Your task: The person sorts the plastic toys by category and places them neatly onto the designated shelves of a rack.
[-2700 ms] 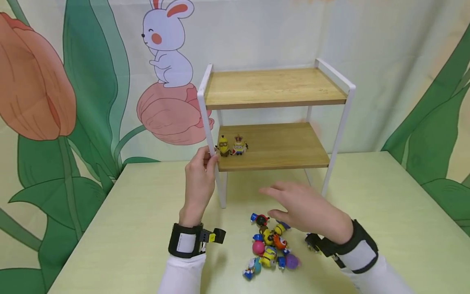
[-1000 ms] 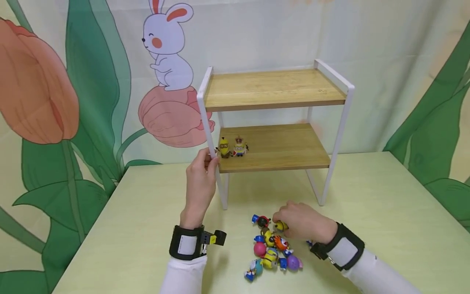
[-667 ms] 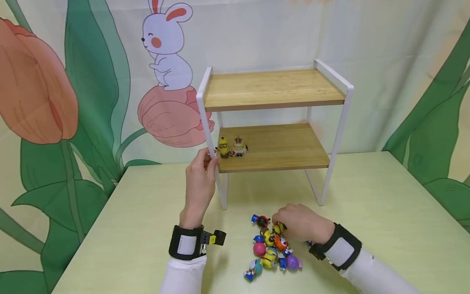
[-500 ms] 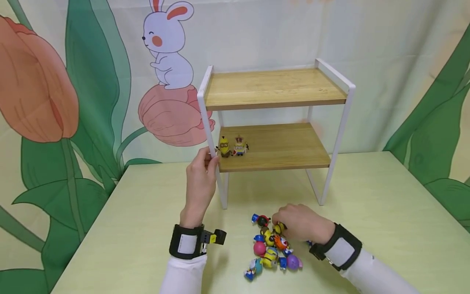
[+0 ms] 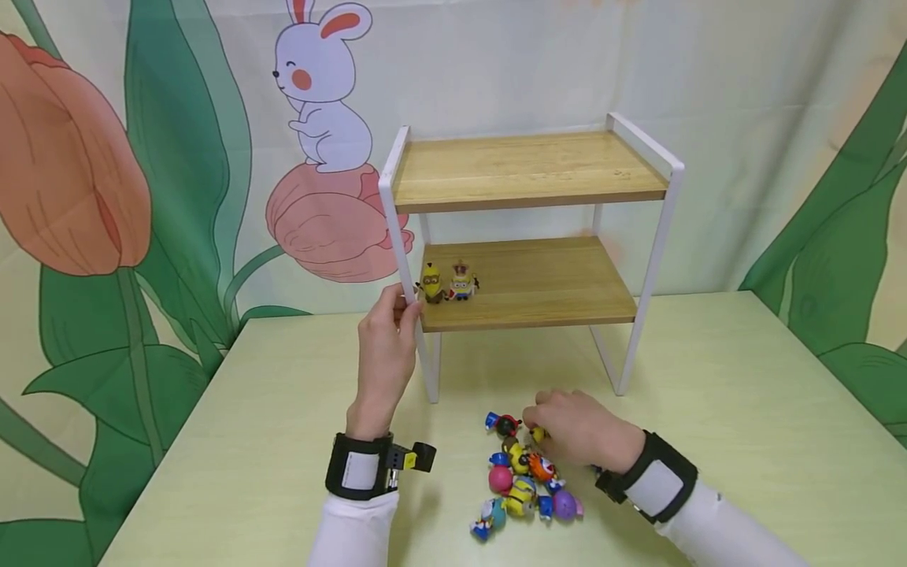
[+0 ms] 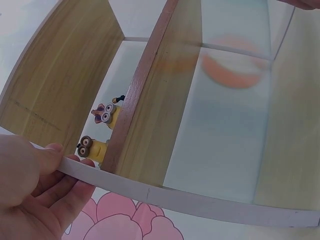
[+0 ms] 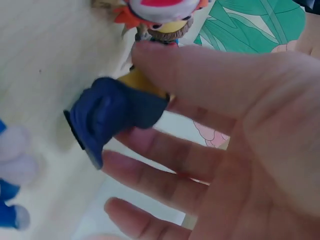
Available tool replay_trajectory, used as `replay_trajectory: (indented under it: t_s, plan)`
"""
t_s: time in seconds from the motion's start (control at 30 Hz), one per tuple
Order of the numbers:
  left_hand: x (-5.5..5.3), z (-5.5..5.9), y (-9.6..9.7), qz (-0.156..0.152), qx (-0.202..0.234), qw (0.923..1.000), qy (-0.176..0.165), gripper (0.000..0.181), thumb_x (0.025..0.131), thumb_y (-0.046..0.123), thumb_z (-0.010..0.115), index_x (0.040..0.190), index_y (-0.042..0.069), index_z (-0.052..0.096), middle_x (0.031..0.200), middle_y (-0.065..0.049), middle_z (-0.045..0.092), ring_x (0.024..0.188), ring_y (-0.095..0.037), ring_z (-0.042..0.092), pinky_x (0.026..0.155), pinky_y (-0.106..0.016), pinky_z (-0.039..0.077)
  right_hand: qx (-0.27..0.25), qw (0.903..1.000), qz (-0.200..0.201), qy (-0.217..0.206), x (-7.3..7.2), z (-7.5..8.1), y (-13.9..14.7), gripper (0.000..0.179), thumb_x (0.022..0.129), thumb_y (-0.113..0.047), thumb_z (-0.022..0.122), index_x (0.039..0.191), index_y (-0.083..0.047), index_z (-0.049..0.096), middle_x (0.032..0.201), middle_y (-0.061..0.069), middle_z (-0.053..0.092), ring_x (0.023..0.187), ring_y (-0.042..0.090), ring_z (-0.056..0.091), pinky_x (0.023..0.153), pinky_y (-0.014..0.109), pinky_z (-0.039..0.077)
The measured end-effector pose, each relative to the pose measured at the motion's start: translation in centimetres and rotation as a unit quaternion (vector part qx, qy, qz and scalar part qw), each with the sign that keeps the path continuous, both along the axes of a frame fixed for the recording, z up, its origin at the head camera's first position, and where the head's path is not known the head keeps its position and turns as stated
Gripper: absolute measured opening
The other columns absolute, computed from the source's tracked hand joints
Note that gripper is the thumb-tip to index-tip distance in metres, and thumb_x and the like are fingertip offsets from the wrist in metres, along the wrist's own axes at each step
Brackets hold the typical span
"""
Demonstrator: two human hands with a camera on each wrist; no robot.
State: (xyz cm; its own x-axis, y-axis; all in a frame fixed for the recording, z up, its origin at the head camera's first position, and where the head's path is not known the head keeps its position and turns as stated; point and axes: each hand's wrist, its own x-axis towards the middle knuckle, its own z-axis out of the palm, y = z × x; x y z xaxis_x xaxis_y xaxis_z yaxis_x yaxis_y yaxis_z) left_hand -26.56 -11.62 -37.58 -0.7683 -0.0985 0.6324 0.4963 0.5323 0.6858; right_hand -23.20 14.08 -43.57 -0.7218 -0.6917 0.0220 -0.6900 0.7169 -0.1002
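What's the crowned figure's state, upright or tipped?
Upright: in the head view, the crowned figure stands feet-down on the lower shelf, crown topmost.

A printed backdrop [image 5: 708, 79] hangs in soft folds behind a pale yellow-green table [image 5: 283, 378]. On it, a white cartoon rabbit [image 5: 326, 87], cheek rosy and eye closed, sits in profile atop a pink bloom [image 5: 333, 220]. A large orange tulip [image 5: 71, 150] stands far left beside broad green leaves [image 5: 177, 118]; foliage [image 5: 857, 244] lines the right edge below blurred peach shapes [image 5: 875, 94], possibly petals.
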Motion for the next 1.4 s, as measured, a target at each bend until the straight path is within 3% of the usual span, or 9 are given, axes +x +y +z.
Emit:
replay_trajectory:
  t_s: [0.23,0.7,1.1,1.4]
  plan:
    - [0.0,-0.1,0.0,0.003,-0.001,1.0000,0.000,0.020,0.097,0.005,0.060,0.114,-0.005,0.059,0.091,-0.013,0.064,0.078,-0.024,0.060,0.069,-0.035,0.051,-0.003,0.9998,0.006,0.021,0.0,0.5,0.1,0.012,0.083,-0.013,0.076,0.090,-0.011,0.066,0.079,-0.002,0.048,0.069,0.014,0.047,0.060,0.032,0.043]
    - [0.0,0.0,0.0,0.001,-0.005,1.0000,-0.002,0.021,0.096,0.005,0.060,0.115,-0.005,0.059,0.092,-0.013,0.064,0.078,-0.024,0.060,0.069,-0.035,0.052,-0.054,0.9955,-0.039,-0.068,-0.1,2.5,1.0,0.011,0.088,-0.008,0.072,0.090,-0.010,0.062,0.084,-0.003,0.050,0.071,0.012,0.049,0.063,0.028,0.046]
    - [0.0,-0.1,0.0,0.000,-0.002,1.0000,-0.006,0.020,0.097,0.005,0.059,0.115,-0.005,0.059,0.092,-0.013,0.064,0.079,-0.026,0.061,0.069,-0.036,0.052,-0.060,0.9957,-0.025,-0.066,-0.3,3.0,1.6,0.009,0.089,-0.007,0.071,0.094,-0.007,0.064,0.085,-0.002,0.054,0.071,0.011,0.051,0.061,0.025,0.047]
    - [0.0,-0.1,0.0,0.001,-0.006,1.0000,0.000,0.019,0.097,0.006,0.059,0.114,-0.003,0.059,0.091,-0.013,0.064,0.078,-0.024,0.060,0.069,-0.034,0.051,-0.072,0.9963,0.000,-0.046,-0.5,2.9,1.9,0.015,0.088,-0.002,0.071,0.102,-0.004,0.067,0.092,0.006,0.062,0.080,0.016,0.058,0.068,0.030,0.052]
